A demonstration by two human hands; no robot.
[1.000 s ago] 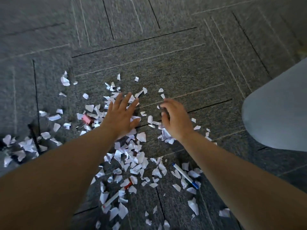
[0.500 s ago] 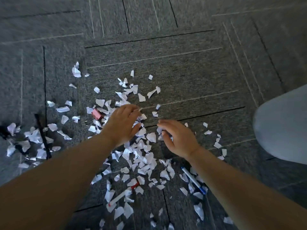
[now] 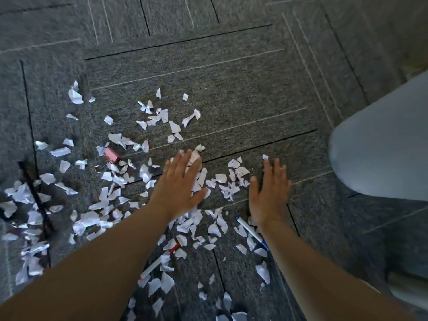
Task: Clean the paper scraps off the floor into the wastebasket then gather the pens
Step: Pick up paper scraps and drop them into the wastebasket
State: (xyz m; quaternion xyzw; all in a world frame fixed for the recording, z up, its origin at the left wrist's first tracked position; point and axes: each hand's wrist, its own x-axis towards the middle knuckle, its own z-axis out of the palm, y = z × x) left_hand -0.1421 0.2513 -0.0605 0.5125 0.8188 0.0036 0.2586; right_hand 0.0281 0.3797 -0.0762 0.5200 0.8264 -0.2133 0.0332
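Several white paper scraps (image 3: 115,195) lie scattered over the grey carpet, densest at centre and left. My left hand (image 3: 180,186) lies flat and open, palm down on scraps near the middle. My right hand (image 3: 269,193) is flat and open on the carpet to its right, with a small heap of scraps (image 3: 229,181) between the two hands. A white pen with a blue cap (image 3: 251,232) lies partly under my right wrist. A white pen with a red cap (image 3: 159,260) lies among scraps below my left forearm. No wastebasket is in view.
A small pink eraser-like block (image 3: 111,154) sits among the scraps left of centre. My knee in light blue trousers (image 3: 382,154) fills the right side. A dark thin object (image 3: 34,193) lies under scraps at far left.
Both hands have gone from curled to flat with fingers spread. My right hand has moved to the right, away from the left, and a small heap of scraps now lies between them.
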